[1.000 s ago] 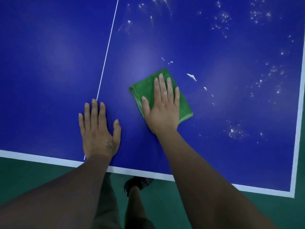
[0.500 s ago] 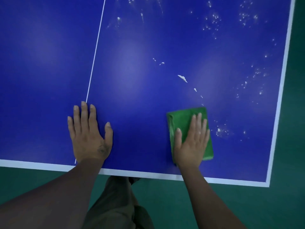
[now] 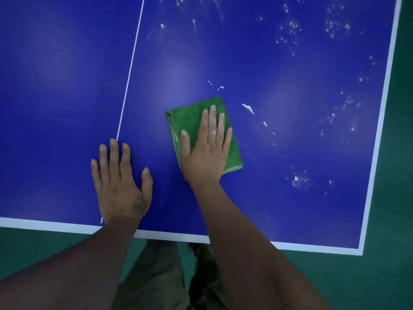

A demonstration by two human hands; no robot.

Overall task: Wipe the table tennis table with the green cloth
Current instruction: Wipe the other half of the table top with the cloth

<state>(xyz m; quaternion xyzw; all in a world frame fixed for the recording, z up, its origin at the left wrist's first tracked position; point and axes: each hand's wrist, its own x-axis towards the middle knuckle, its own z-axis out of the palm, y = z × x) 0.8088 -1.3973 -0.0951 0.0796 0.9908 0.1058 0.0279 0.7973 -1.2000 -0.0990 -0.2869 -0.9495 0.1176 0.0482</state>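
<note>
right hand (image 3: pixel 206 151): flat, fingers straight, pressing green cloth (image 3: pixel 192 117) | left hand (image 3: pixel 121 184): flat on blue worktop (image 3: pixel 290 198), near edge

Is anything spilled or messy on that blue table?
Yes. White specks and a few small white smears dot the blue table tennis table, mostly right of and beyond the folded green cloth under the flat right hand. The left hand rests flat on the table.
</note>
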